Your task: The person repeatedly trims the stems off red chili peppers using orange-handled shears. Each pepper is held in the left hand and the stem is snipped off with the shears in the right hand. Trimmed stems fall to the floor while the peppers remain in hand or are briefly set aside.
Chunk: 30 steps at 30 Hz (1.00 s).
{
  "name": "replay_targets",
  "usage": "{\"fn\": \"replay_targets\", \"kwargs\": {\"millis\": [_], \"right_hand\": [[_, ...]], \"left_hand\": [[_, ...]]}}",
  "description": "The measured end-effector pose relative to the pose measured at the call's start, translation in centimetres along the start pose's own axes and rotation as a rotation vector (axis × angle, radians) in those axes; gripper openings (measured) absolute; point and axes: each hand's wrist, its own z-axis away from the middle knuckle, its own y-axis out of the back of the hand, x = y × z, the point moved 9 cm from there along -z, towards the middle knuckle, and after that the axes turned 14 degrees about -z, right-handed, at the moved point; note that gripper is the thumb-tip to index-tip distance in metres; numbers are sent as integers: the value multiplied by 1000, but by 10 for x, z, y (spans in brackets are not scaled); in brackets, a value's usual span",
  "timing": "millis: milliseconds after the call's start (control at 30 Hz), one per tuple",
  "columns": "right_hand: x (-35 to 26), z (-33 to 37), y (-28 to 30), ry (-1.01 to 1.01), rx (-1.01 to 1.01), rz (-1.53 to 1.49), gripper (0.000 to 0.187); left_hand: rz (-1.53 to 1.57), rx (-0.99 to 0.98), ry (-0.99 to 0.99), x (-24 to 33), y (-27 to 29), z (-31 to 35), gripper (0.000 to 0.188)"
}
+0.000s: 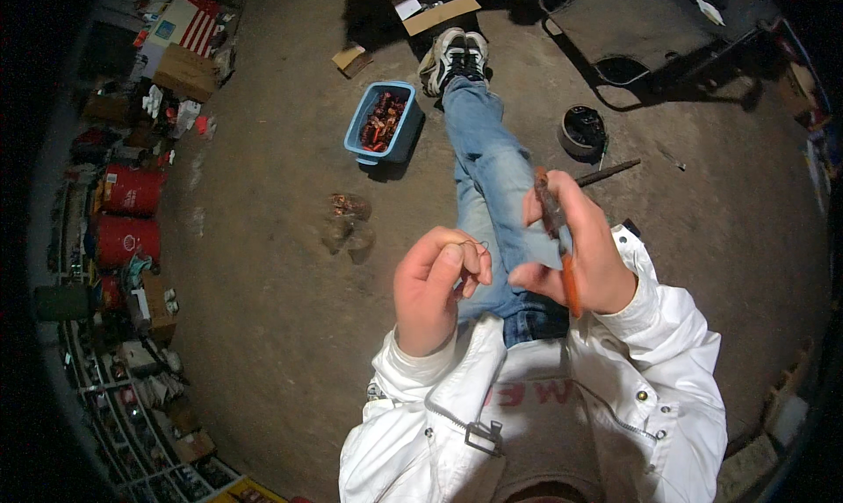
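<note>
My left hand (430,283) is closed in a pinch, with a thin bent wire (479,243) sticking out between thumb and fingertips. Just to its right, my right hand (593,253) wraps around a hand tool with an orange handle (572,285). The tool looks like pliers, but blur and my fingers hide its exact kind. A dark reddish-brown part (549,206) shows along the index finger. My right thumb stands apart from the tool. Both hands are above my outstretched legs in blue jeans (479,143).
A blue plastic bin (356,139) holds copper-coloured pieces. Left of my legs lie small coppery bundles (349,206). To the right are a round tub (582,134) of dark bits and a dark rod (608,172). A folding chair (628,38), red drums (130,241) and a cardboard box (443,16) stand around.
</note>
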Motion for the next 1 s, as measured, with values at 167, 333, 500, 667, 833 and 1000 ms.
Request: {"fn": "replay_targets", "kwargs": {"millis": [167, 333, 500, 667, 833, 1000], "right_hand": [[-20, 6, -1, 339, -4, 565, 63], [-17, 9, 2, 353, 0, 664, 62], [-18, 8, 1, 338, 7, 623, 63], [-17, 8, 2, 306, 24, 657, 58], [-18, 8, 3, 309, 72, 687, 50], [-17, 8, 2, 294, 84, 690, 45]], "left_hand": [[17, 83, 12, -2, 9, 5, 22], [-17, 103, 30, -2, 8, 8, 24], [-50, 125, 52, -1, 9, 11, 25], [-77, 113, 39, -1, 9, 10, 25], [-72, 119, 36, 0, 7, 9, 24], [1, 133, 50, -1, 8, 9, 24]]}}
